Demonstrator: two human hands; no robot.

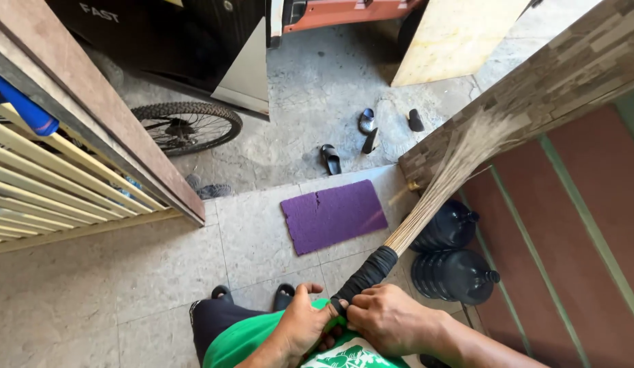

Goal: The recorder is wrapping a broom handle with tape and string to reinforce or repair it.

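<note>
Broom: a stick broom (426, 197) of thin pale ribs bound into a black-wrapped handle (368, 274), held tilted up and to the right, its splayed tips blurred against the stone-faced wall (562, 75)
Left hand: the left hand (304, 322) was curled shut at the very butt of the handle, thumb raised, pressed against a green shirt (262, 341)
Right hand: the right hand (392, 317) was clamped on the butt from the other side, knuckles up, touching the left hand
Arm pose: both forearms came in low from the bottom edge, elbows tucked, wrists meeting at the waist; the right forearm ran out toward the lower right corner
Risk, grip: both hands sat bunched at the end of the handle, so the long head probably had much leverage and could twist or slip loose in a hard swing
Risk, wall: the tips were at the wall's face, so the thin ribs could well snap or bend against the stone
Risk, bottles: two dark water bottles (453, 252) stood on the tiled floor (160, 272) just below the broom, against the wall's foot; a dropped head could strike them
Floor: a purple mat (334, 215) lay near the tile's far edge, scattered sandals (330, 159) on the concrete beyond it, a bicycle wheel (187, 126) further left
</note>
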